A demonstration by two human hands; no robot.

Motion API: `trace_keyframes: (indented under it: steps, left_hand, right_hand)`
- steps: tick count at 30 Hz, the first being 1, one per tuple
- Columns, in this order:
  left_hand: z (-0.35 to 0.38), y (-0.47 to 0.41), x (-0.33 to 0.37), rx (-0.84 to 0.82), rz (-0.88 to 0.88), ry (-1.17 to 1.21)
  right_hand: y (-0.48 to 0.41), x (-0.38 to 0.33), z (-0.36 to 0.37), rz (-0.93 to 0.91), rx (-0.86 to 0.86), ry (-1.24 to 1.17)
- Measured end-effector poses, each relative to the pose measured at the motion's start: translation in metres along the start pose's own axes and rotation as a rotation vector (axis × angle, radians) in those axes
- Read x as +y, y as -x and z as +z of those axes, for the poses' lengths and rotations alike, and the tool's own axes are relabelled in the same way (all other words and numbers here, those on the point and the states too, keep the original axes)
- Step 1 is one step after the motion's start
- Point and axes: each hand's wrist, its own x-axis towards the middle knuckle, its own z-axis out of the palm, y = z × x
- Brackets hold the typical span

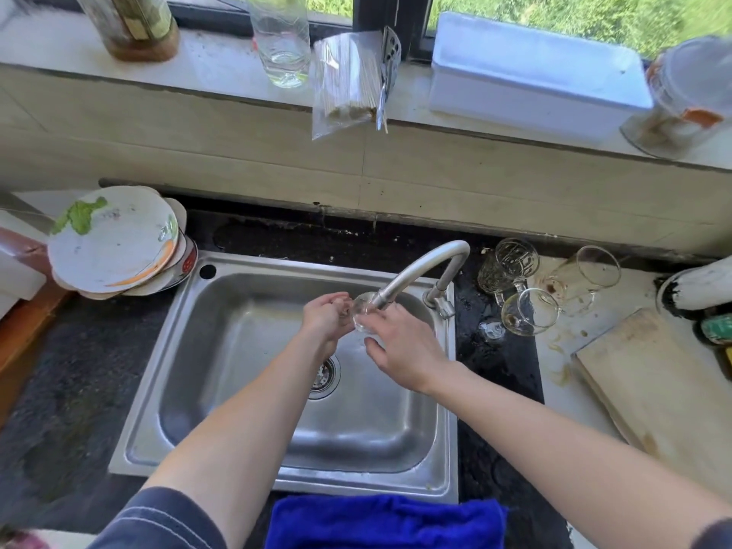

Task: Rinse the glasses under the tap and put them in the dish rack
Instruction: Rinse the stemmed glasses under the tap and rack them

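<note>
Sink (222,390) centre, stacked plates (115,243) left, glasses (530,311) right, cloth (384,521) before it

The faucet spout (414,269) is arching over the back right of the sink (245,350), and the left hand (325,317), right hand (404,350) and a small glass (362,313) are filling the gap beneath it. The basin's front and left are lying open. Glasses (528,313) are crowding the tabletop (511,366) just right; stacked plates (115,239) are standing at the back-left corner.

2 arms extended; left hand (325,315) curled; right hand (405,350) in grip on glass (362,313).
</note>
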Motion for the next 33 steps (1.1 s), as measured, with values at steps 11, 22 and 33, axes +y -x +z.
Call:
trace_keyframes:
  steps: [11,22,33]
  left_hand:
    - [-0.014,0.009,0.003,-0.211,-0.285,-0.217]
    - [-0.010,0.004,-0.010,-0.091,-0.173,-0.062]
    - [-0.011,0.016,-0.022,-0.098,-0.177,-0.213]
  right_hand:
    - [0.008,0.011,-0.004,-0.148,-0.014,-0.057]
    - [0.006,-0.003,-0.010,0.125,-0.073,-0.032]
    - [0.005,-0.015,-0.011,0.032,-0.140,0.028]
